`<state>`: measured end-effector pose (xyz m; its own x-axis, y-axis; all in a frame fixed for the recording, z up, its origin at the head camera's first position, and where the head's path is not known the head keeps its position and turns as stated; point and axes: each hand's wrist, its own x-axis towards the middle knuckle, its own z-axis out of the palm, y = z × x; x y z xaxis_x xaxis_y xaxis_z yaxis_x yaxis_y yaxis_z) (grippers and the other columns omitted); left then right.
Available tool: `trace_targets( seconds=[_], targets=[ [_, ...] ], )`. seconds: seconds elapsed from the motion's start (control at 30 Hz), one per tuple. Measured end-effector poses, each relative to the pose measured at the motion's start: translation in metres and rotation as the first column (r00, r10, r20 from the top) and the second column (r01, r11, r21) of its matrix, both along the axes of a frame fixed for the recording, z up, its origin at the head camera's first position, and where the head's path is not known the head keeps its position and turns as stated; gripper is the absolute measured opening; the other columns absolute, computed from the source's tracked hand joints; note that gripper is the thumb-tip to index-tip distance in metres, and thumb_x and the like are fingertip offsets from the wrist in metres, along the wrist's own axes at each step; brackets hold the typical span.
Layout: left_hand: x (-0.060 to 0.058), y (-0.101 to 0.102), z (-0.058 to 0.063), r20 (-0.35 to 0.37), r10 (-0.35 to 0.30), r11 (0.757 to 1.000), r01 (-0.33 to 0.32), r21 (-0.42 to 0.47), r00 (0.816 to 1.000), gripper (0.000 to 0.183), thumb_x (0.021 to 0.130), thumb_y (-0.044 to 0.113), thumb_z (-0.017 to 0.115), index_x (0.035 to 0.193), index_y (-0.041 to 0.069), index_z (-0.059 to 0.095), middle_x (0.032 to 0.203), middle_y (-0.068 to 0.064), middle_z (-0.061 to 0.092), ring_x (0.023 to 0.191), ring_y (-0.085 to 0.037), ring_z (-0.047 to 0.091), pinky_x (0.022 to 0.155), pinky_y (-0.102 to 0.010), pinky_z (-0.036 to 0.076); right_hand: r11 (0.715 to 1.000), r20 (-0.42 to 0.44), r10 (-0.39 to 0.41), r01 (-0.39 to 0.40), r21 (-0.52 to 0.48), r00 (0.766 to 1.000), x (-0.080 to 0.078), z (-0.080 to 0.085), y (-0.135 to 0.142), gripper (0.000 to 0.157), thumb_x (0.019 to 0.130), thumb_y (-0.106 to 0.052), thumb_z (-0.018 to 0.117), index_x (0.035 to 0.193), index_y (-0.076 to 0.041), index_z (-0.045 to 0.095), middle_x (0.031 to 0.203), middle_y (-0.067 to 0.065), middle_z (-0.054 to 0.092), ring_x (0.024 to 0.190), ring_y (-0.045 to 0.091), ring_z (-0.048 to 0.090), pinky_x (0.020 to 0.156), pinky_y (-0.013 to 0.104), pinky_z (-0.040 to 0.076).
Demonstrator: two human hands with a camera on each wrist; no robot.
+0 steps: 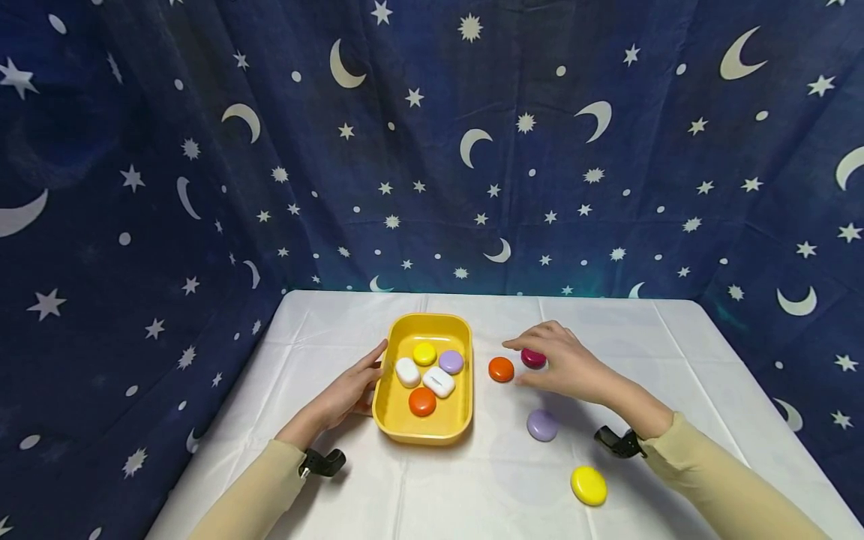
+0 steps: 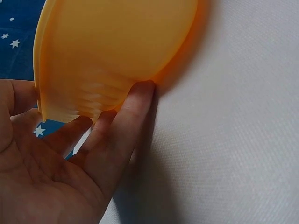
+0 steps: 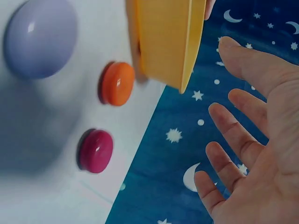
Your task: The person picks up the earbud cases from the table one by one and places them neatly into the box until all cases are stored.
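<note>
Touching the tray [image 1: 432, 437]: left hand [image 1: 340, 394], laid along the outside of the left wall, probably to keep the tray from sliding.
Grip at the tray wall: digits apart and fairly straight, not clamped; the left wrist view shows them spread between the rim and the base, which should resist tipping as well.
Hovering near the crimson piece [image 1: 533, 358]: right hand [image 1: 567, 364], raised above the tabletop [image 1: 472, 495], fingers arched around the piece as seen from above.
Grip over the loose pieces: fingers and thumb apart, holding nothing; the right wrist view shows a gap to every piece, and the wide spread suits a rounded, smooth edge.
Crimson piece: on the tabletop, right of the tray, just beside the orange piece [image 1: 501, 369]; fingers coming from above would avoid nudging that neighbour.
Nearer the person: a lilac piece [image 1: 542, 425] and a yellow piece [image 1: 589, 485], lying separately, so each has finger room around it.
Inside the tray: a yellow disc [image 1: 424, 353], a lilac disc [image 1: 451, 361], two white blocks [image 1: 408, 372] [image 1: 439, 382] and an orange disc [image 1: 422, 402], all within raised walls that should stop them straying.
Tray's position: between the hands, its right wall facing the loose pieces, which keeps the right hand's reach short.
</note>
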<state>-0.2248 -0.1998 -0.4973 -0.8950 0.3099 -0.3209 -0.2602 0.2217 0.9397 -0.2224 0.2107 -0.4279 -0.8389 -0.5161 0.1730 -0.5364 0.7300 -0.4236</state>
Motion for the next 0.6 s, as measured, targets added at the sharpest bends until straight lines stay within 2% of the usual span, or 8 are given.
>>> trace_targets(
  seconds=[0.17, 0.4, 0.6],
  targets=[
    [0.000, 0.001, -0.001, -0.001, 0.011, 1.000, -0.011, -0.003, 1.000, 0.061, 0.107, 0.028, 0.046, 0.163, 0.042, 0.024, 0.164, -0.019, 0.030, 0.121, -0.031, 0.061, 0.074, -0.045, 0.061, 0.999, 0.021, -0.034, 0.033, 0.016, 0.999, 0.007, -0.006, 0.016, 0.057, 0.080, -0.033, 0.088, 0.133, -0.027, 0.069, 0.117, -0.009, 0.065, 0.120, 0.023, 0.046, 0.103, 0.053, 0.038],
    [0.000, 0.001, -0.001, -0.005, 0.011, 1.000, -0.011, -0.005, 1.000, 0.061, 0.107, 0.029, 0.047, 0.163, 0.041, 0.025, 0.164, -0.020, 0.030, 0.118, -0.031, 0.061, 0.073, -0.044, 0.061, 0.998, 0.036, -0.057, 0.056, 0.020, 0.998, 0.021, -0.016, 0.036, 0.056, 0.080, -0.033, 0.088, 0.132, -0.029, 0.070, 0.123, -0.004, 0.065, 0.123, 0.027, 0.046, 0.103, 0.056, 0.036],
    [0.000, 0.000, -0.002, -0.009, 0.010, 1.000, -0.010, -0.003, 1.000, 0.062, 0.107, 0.028, 0.047, 0.163, 0.040, 0.024, 0.163, -0.020, 0.031, 0.116, -0.030, 0.063, 0.072, -0.044, 0.061, 0.996, 0.068, -0.084, 0.083, 0.023, 0.994, 0.031, -0.021, 0.044, 0.061, 0.078, -0.038, 0.089, 0.135, -0.029, 0.069, 0.124, -0.005, 0.065, 0.123, 0.027, 0.046, 0.101, 0.059, 0.039]
  ],
)
